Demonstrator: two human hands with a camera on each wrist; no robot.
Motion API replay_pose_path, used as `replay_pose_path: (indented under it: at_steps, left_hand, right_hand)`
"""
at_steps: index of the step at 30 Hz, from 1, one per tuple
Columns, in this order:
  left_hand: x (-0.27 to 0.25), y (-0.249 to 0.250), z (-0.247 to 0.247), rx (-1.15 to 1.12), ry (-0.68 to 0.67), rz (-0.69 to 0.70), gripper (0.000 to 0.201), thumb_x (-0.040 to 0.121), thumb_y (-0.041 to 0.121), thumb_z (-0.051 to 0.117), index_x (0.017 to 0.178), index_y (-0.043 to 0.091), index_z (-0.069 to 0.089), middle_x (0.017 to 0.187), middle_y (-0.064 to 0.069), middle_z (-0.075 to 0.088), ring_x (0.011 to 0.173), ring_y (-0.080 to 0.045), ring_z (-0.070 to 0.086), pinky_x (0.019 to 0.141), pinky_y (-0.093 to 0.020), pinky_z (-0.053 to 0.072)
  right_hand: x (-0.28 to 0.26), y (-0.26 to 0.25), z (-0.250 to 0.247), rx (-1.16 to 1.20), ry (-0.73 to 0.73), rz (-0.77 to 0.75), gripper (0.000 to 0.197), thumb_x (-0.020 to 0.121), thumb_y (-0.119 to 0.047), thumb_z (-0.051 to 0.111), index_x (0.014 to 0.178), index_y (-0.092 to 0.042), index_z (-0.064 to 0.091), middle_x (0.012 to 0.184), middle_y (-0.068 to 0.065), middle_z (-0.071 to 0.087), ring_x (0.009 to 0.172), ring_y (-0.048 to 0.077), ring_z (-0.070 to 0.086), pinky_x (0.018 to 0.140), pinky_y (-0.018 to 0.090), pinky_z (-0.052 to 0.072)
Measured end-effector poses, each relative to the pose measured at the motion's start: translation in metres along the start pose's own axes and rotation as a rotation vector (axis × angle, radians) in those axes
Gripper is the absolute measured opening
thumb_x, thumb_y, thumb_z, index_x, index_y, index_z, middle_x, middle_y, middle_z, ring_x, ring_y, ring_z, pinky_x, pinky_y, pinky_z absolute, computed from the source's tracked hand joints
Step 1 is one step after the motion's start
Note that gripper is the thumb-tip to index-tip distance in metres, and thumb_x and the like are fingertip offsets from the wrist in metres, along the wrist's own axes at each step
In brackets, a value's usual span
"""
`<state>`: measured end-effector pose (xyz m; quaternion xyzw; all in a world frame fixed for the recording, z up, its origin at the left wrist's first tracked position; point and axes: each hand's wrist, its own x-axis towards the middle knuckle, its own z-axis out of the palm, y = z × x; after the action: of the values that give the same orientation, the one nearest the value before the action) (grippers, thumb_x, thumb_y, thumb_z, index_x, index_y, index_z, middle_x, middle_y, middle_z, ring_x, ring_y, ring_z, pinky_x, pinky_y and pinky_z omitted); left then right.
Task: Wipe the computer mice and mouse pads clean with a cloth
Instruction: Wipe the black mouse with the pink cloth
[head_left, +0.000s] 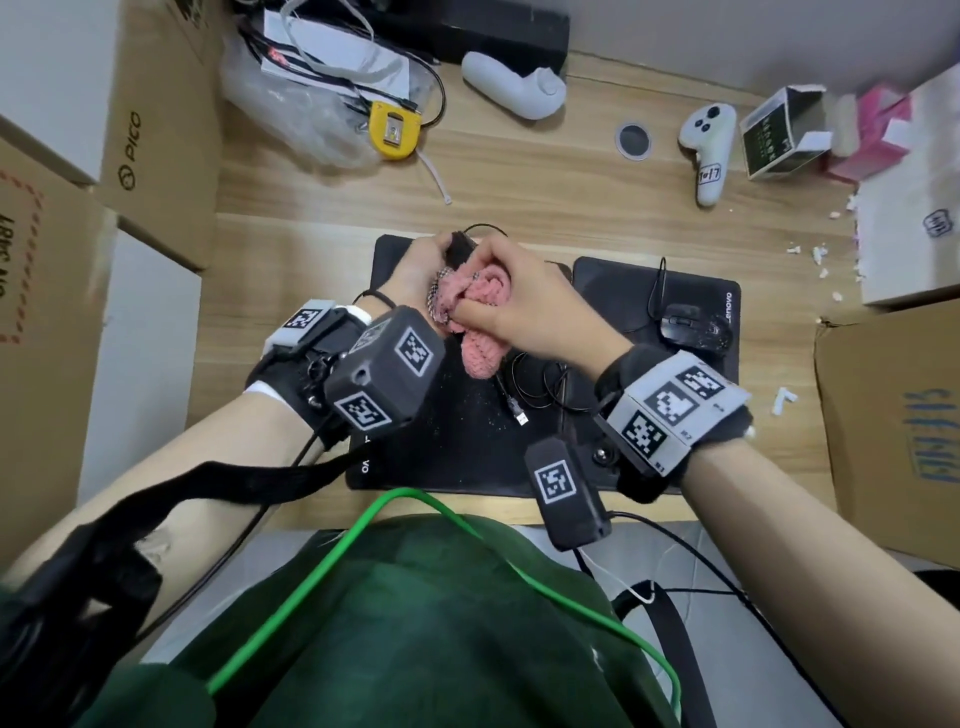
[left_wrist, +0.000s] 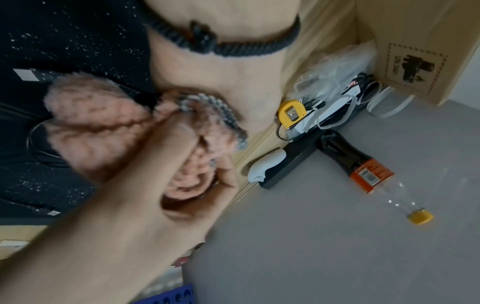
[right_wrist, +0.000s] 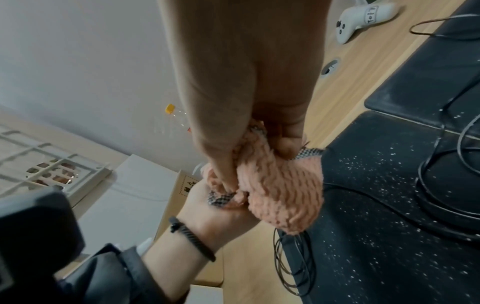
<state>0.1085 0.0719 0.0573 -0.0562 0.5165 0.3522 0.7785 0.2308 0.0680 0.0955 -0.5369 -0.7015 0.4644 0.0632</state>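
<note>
My left hand (head_left: 421, 265) holds a black mouse (head_left: 458, 248) lifted above the left mouse pad (head_left: 447, 447), fingers curled round it. Against that mouse, my right hand (head_left: 519, 296) grips a bunched pink cloth (head_left: 483, 332). The right wrist view shows the cloth (right_wrist: 280, 189) squeezed between the right hand (right_wrist: 246, 82) and the left palm (right_wrist: 215, 209), hiding the mouse. White specks dot this pad (right_wrist: 376, 226). In the left wrist view the cloth (left_wrist: 98, 127) is blurred under the right hand's thumb (left_wrist: 176, 144). A second black mouse (head_left: 685, 322) lies on the right mouse pad (head_left: 613, 280).
The held mouse's cable lies coiled (head_left: 540, 379) on the left pad. Cardboard boxes (head_left: 161, 130) (head_left: 893, 431) flank the wooden desk. At the back lie a yellow tape measure (head_left: 392, 130), a bag of cables, two white controllers (head_left: 709, 140) and white crumbs (head_left: 818, 257).
</note>
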Motion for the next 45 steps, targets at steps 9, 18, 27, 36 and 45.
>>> replay_pose_path:
  at_steps: [9, 18, 27, 36, 45]
  left_hand:
    - [0.008, 0.015, -0.008, -0.131, -0.007, 0.037, 0.031, 0.098, 0.031, 0.036, 0.085, 0.009, 0.054, 0.078, -0.010, 0.057, 0.067, -0.024, 0.059, 0.059, -0.032, 0.057]
    - [0.002, 0.000, -0.014, 0.055, 0.000, 0.085, 0.027, 0.098, 0.034, 0.041, 0.097, 0.015, 0.060, 0.076, -0.003, 0.061, 0.061, -0.018, 0.059, 0.049, -0.019, 0.050]
    - [0.003, 0.003, -0.006, 0.375, 0.176, 0.355, 0.022, 0.089, 0.038, 0.050, 0.079, 0.020, 0.059, 0.082, -0.003, 0.062, 0.072, -0.021, 0.058, 0.060, -0.024, 0.045]
    - [0.000, -0.013, 0.003, 0.392, 0.103, 0.388, 0.022, 0.093, 0.014, 0.049, 0.083, 0.016, 0.069, 0.092, -0.005, 0.067, 0.076, -0.016, 0.061, 0.064, -0.023, 0.050]
    - [0.009, -0.006, -0.010, 0.305, 0.178, 0.256, 0.021, 0.092, 0.019, 0.049, 0.075, 0.017, 0.062, 0.070, -0.003, 0.062, 0.058, -0.018, 0.058, 0.052, -0.019, 0.047]
  right_hand:
    - [-0.005, 0.026, 0.006, 0.011, 0.121, 0.046, 0.035, 0.073, -0.023, 0.079, 0.089, -0.020, 0.048, 0.095, -0.005, 0.064, 0.081, 0.012, 0.055, 0.075, 0.022, 0.045]
    - [-0.001, 0.029, 0.001, -0.023, 0.083, 0.021, 0.030, 0.078, -0.003, 0.066, 0.092, -0.018, 0.044, 0.071, -0.010, 0.055, 0.055, -0.005, 0.048, 0.056, 0.008, 0.036]
    - [-0.002, 0.027, 0.001, -0.098, 0.047, 0.079, 0.026, 0.078, -0.012, 0.065, 0.093, -0.020, 0.045, 0.080, -0.003, 0.062, 0.073, 0.015, 0.058, 0.066, 0.025, 0.045]
    - [0.003, 0.032, -0.008, -0.145, 0.077, 0.087, 0.025, 0.076, 0.004, 0.050, 0.091, -0.016, 0.044, 0.079, 0.004, 0.063, 0.071, 0.025, 0.060, 0.060, 0.028, 0.045]
    - [-0.015, 0.018, -0.012, -0.174, -0.084, -0.156, 0.032, 0.074, -0.003, 0.064, 0.088, -0.022, 0.042, 0.066, -0.011, 0.049, 0.059, -0.001, 0.044, 0.058, 0.019, 0.033]
